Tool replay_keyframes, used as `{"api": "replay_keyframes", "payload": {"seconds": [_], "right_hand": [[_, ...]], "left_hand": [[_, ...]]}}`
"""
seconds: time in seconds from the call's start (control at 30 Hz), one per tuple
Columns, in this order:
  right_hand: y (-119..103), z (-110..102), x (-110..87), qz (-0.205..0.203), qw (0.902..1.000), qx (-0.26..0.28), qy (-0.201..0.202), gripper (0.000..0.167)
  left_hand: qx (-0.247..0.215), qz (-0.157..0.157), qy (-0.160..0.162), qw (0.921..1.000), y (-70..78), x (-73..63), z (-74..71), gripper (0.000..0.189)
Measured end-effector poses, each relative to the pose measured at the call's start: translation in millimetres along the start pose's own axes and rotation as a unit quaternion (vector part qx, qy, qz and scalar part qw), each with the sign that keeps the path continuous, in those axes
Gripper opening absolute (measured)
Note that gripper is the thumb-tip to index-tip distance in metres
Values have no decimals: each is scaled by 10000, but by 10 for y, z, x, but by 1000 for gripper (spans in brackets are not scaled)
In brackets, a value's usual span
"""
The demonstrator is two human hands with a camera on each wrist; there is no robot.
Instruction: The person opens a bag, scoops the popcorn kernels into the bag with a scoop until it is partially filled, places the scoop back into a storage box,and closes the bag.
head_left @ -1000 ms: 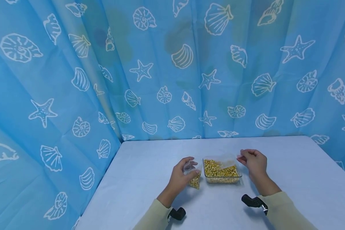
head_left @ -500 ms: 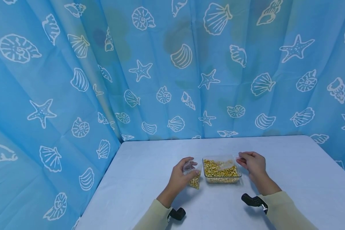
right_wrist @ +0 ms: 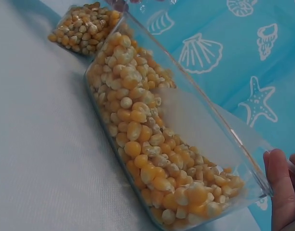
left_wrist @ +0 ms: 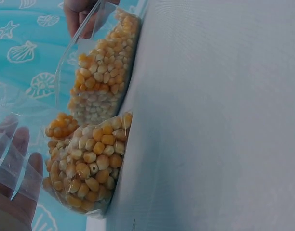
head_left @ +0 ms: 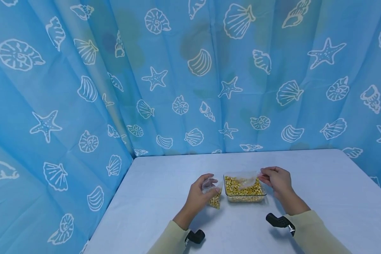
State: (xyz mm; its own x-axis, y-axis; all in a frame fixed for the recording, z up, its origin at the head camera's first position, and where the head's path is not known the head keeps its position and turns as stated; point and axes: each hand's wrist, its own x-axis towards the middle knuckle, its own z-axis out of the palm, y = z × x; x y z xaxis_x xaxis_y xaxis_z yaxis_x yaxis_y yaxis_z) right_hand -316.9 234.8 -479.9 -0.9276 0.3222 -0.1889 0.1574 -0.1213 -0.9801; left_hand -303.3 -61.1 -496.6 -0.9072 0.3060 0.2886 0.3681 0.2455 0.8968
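Observation:
My left hand [head_left: 198, 192] grips the mouth of a clear plastic bag [left_wrist: 92, 166] with corn kernels in its bottom, standing on the table. Just right of the bag is a rectangular glass container [head_left: 245, 195], filled with loose corn kernels [right_wrist: 138, 130]. A translucent whitish piece of plastic [right_wrist: 195, 118] dips into the kernels at the back; its full shape is hidden. At the container's back right corner, my right hand [head_left: 278, 180] pinches the edge of that plastic between thumb and fingers.
A white cloth covers the table [head_left: 165, 183]. Behind it and along the left hangs a blue curtain [head_left: 177, 88] printed with white shells and starfish. Black camera mounts [head_left: 280, 221] sit on both wrists.
My right hand has moved slightly left, and the translucent plastic has shifted left over the kernels with it. The left hand and the bag stay where they were.

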Motion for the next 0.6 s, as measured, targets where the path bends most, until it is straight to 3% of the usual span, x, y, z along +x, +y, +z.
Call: {"api": "replay_keyframes", "payload": {"seconds": [0.6], "right_hand": [[22, -14, 20, 404, 9976, 556, 15, 31]], "left_hand": [[-2, -49, -8, 10000, 3, -3, -8, 45]]}}
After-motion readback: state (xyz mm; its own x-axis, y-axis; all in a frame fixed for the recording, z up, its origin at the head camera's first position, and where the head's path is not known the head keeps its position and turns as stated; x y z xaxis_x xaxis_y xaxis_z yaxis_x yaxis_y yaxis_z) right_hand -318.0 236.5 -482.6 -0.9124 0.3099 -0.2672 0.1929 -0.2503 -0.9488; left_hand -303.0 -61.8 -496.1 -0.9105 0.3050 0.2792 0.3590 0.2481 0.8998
